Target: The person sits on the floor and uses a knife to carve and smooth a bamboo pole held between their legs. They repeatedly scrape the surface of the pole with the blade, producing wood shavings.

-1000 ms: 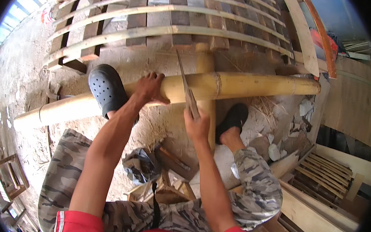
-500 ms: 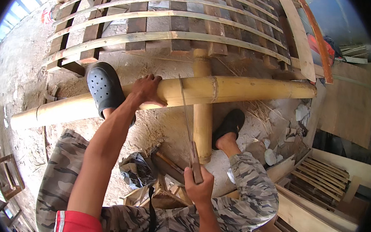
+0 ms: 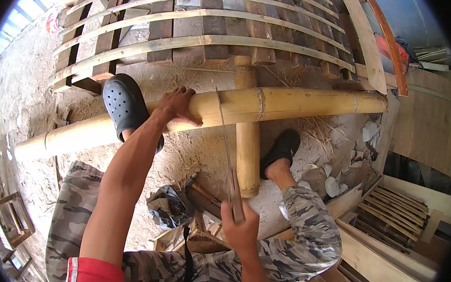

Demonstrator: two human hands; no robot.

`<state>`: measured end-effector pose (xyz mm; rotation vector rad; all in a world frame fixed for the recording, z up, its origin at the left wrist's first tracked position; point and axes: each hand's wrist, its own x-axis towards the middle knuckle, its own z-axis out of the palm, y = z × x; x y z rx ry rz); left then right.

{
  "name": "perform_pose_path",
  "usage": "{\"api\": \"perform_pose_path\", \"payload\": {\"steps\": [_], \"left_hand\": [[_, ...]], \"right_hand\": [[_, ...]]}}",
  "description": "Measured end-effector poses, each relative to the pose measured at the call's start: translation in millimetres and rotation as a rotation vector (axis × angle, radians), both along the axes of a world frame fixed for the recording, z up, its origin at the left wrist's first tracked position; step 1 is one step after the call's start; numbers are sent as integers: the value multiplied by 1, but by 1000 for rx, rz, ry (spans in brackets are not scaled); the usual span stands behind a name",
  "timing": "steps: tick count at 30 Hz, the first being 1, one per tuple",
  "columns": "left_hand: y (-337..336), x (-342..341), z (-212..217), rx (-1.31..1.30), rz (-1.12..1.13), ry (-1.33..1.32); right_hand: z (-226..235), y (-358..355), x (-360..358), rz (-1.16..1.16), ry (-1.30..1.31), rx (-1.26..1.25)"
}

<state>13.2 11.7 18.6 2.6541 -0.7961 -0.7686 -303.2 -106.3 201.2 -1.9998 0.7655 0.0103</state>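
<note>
A thick yellow bamboo pole (image 3: 313,104) lies crosswise in front of me, resting over a shorter bamboo piece (image 3: 246,161) beneath it. My left hand (image 3: 175,105) grips the pole left of the saw blade, thumb on the near side and fingers over the far side. In my right hand (image 3: 241,229) is the wooden handle of a handsaw (image 3: 235,195). Its thin blade runs up and away to the pole, crossing it just right of my left hand. My left foot, in a dark clog (image 3: 125,100), presses on the pole.
Beyond the pole stands a slatted frame (image 3: 212,40) of wooden bars and bamboo strips. My right foot, in a black clog (image 3: 282,151), is on the ground. Near my knees lie a hammer (image 3: 203,193) and a dark plastic bag (image 3: 170,206). Wooden boxes (image 3: 385,259) stand at right.
The view has shifted slightly. My right hand and the saw have moved a little; the blade still crosses the pole at about the same place. My left hand keeps its hold.
</note>
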Motion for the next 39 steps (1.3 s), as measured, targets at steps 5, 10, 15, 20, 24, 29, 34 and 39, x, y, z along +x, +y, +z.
{"api": "perform_pose_path", "payload": {"steps": [5,10,15,20,24,29,34,39], "left_hand": [[-7,0,0,-38,24,-3],[-18,-3,2,-29,-10,41],[-14,2,-1,-24,-38,-47],[0,8,1,-55,-2,31],[-5,4,5,-7,12,-5],[-22,8,1,-32,-19,71],[-8,8,-8,-70,-30,-10],[-7,6,-2,-42,5,12]], "right_hand": [[-51,-18,23,98,-413,-218],[-100,-50,182,48,-1,-102],[-84,-33,128,13,-14,-41],[-5,-9,0,14,11,34],[-42,-16,23,46,-222,-79],[-117,-58,124,70,-180,-78],[-63,-18,87,13,-51,-75],[7,-1,-22,-26,31,20]]}}
